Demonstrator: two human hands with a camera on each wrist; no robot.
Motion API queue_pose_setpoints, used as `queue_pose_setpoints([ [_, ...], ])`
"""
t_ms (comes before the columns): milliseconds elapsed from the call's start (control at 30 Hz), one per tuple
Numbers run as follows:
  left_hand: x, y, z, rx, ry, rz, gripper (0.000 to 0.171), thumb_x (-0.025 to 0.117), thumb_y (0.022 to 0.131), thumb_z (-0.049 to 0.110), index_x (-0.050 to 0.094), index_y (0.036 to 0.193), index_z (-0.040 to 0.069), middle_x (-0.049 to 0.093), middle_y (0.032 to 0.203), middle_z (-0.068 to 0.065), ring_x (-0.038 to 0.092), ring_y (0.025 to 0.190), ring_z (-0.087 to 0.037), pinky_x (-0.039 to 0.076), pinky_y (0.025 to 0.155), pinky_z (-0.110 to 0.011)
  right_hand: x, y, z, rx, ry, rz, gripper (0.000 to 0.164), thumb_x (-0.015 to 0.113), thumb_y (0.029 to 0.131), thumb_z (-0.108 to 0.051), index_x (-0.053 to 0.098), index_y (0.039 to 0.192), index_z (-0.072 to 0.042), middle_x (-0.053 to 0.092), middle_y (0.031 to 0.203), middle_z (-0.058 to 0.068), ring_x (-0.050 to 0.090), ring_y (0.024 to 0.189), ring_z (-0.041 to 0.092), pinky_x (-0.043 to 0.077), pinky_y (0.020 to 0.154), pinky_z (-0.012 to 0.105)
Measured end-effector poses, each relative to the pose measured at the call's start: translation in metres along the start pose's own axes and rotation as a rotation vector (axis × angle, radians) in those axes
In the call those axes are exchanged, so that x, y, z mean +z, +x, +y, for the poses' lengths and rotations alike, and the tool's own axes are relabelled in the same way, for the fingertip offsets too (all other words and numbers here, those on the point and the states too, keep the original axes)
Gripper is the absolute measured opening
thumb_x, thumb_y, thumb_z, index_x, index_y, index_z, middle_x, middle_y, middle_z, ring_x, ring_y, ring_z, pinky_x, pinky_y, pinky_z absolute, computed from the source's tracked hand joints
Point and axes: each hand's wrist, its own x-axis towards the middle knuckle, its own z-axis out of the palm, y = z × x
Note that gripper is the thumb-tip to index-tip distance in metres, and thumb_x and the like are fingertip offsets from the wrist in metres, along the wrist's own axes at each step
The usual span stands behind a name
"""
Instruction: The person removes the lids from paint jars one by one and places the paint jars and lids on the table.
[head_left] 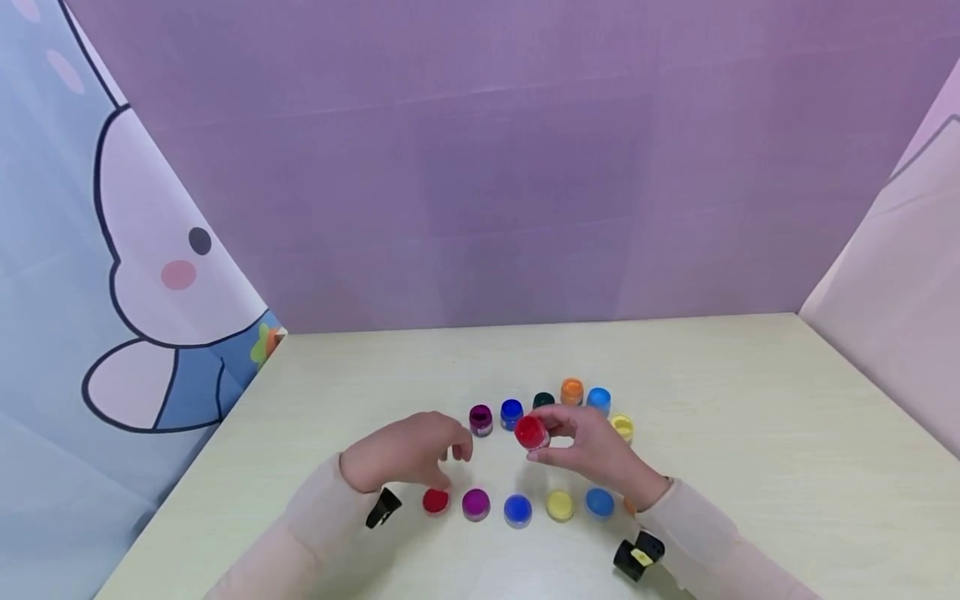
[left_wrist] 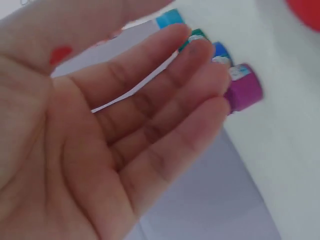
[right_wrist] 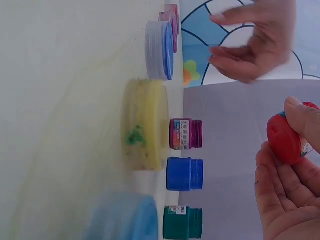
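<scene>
My right hand (head_left: 592, 446) pinches a small red paint jar (head_left: 532, 432) between thumb and fingers, raised above the table. In the right wrist view the same red jar (right_wrist: 286, 137) tilts in the fingertips. To its left my left hand (head_left: 411, 450) hovers with fingers relaxed and nothing in it. In the left wrist view the palm of that left hand (left_wrist: 115, 130) faces the camera, with a red smear (left_wrist: 61, 54) near the thumb. Just below the left thumb in the head view lies a red lid (head_left: 436, 501).
Behind the hands stand a purple jar (head_left: 481, 420), a blue jar (head_left: 512, 413), a partly covered dark green jar (head_left: 543, 400), and orange (head_left: 572, 392), light blue (head_left: 599, 400) and yellow jars (head_left: 622, 427). In front lie magenta (head_left: 476, 504), blue (head_left: 517, 510), yellow (head_left: 559, 505) and light blue lids (head_left: 600, 502).
</scene>
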Motion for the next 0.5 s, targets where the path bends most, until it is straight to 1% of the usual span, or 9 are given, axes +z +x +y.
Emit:
queue_pose_setpoints([
  [100, -0.007, 0.003, 0.004, 0.065, 0.002, 0.057, 0.032, 0.078, 0.069, 0.012, 0.06, 0.095, 0.014, 0.058, 0.088, 0.005, 0.055, 0.078, -0.012, 0.045, 0.068, -0.021, 0.003, 0.002, 0.001, -0.003, -0.002, -0.009, 0.041, 0.074, 0.074, -0.028, 0.06, 0.11, -0.011, 0.063, 0.096, -0.003, 0.058, 0.086, 0.012, 0.048, 0.079, 0.042],
  [233, -0.013, 0.008, 0.011, 0.151, 0.045, 0.134, 0.033, 0.077, 0.07, 0.014, 0.06, 0.098, 0.014, 0.058, 0.09, 0.006, 0.053, 0.079, -0.009, 0.045, 0.071, -0.02, 0.006, 0.005, 0.002, -0.028, 0.007, -0.024, 0.04, 0.074, 0.074, -0.026, 0.06, 0.108, -0.009, 0.063, 0.097, -0.001, 0.058, 0.086, 0.012, 0.049, 0.079, 0.041],
  [300, -0.015, 0.01, 0.013, 0.194, 0.07, 0.178, 0.033, 0.077, 0.07, 0.014, 0.06, 0.098, 0.015, 0.056, 0.088, 0.008, 0.051, 0.078, -0.007, 0.044, 0.071, -0.019, 0.006, 0.006, 0.002, -0.025, 0.013, -0.028, 0.04, 0.074, 0.074, -0.026, 0.06, 0.108, -0.009, 0.063, 0.096, -0.002, 0.058, 0.086, 0.012, 0.049, 0.079, 0.04],
  [400, -0.017, 0.012, 0.016, 0.234, 0.085, 0.237, 0.035, 0.077, 0.071, 0.014, 0.06, 0.101, 0.014, 0.054, 0.087, 0.009, 0.049, 0.077, -0.005, 0.043, 0.071, -0.017, 0.006, 0.007, 0.0, 0.0, 0.022, -0.038, 0.04, 0.074, 0.074, -0.027, 0.059, 0.108, -0.011, 0.063, 0.096, -0.004, 0.058, 0.087, 0.012, 0.048, 0.08, 0.04],
  [500, -0.02, 0.014, 0.02, 0.255, 0.075, 0.272, 0.04, 0.076, 0.072, 0.013, 0.059, 0.107, 0.012, 0.054, 0.091, 0.007, 0.048, 0.076, -0.005, 0.043, 0.07, -0.016, 0.006, 0.008, -0.001, 0.026, 0.044, -0.057, 0.04, 0.074, 0.075, -0.028, 0.059, 0.108, -0.012, 0.062, 0.098, -0.004, 0.058, 0.088, 0.013, 0.047, 0.082, 0.041],
])
